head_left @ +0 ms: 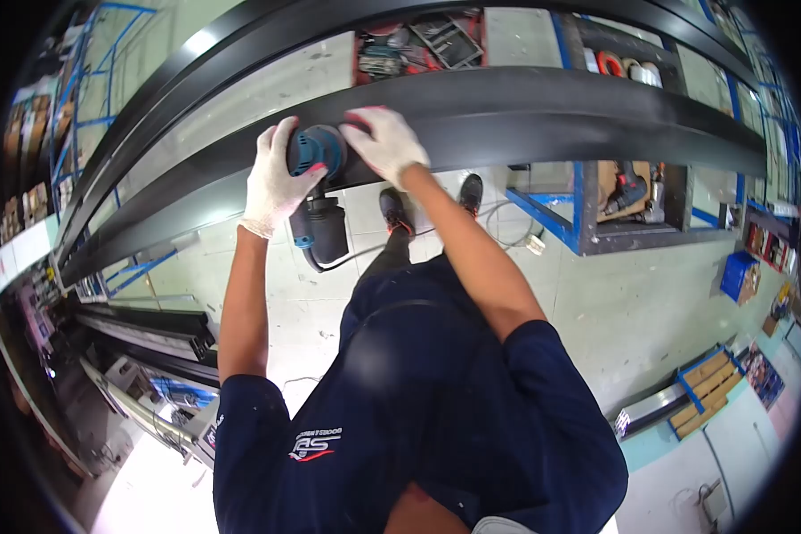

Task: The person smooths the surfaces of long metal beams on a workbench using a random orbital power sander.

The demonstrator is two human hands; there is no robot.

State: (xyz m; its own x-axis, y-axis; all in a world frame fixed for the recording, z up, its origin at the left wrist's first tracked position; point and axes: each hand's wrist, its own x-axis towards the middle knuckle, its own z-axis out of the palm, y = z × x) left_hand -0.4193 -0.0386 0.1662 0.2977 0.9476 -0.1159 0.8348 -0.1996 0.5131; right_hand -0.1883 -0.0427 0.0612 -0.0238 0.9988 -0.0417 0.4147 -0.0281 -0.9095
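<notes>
A blue and black power sander (pixel 316 151) rests against the near face of a long dark metal beam (pixel 507 107). My left hand (pixel 278 173), in a white glove with pinkish fingertips, is wrapped round the sander's left side. The sander's black body (pixel 327 233) hangs below the beam, and a dark cord curves away from it. Just right of the sander's round head, my gloved right hand (pixel 384 142) is on the beam with its fingers bent; its fingertips come close to the head, and whether they touch it I cannot tell.
Beyond the beam sits a red tray of tools (pixel 418 44). Another dark beam (pixel 267 20) runs further back. At right stands a blue-framed cart (pixel 587 205) holding a power drill (pixel 630 189). The cord and my shoes are on the floor below.
</notes>
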